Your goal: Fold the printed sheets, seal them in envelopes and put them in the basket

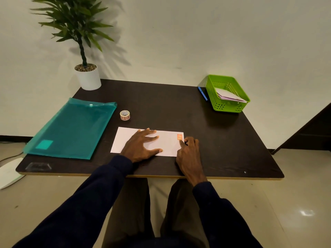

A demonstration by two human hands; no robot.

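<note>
A white envelope (168, 144) lies flat near the front edge of the desk (179, 108). The left hand (141, 147) presses it, fingers spread wide. The right hand (190, 154) holds nothing and touches the envelope with a straight forefinger (just below the orange stamp (179, 136)). The green basket (213, 97) sits at the far right.

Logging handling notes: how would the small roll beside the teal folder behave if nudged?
The roll sits on its flat end on the table, so a nudge would probably slide it, not roll it. Small with a hollow core, it likely feels light and pinches easily.
</note>
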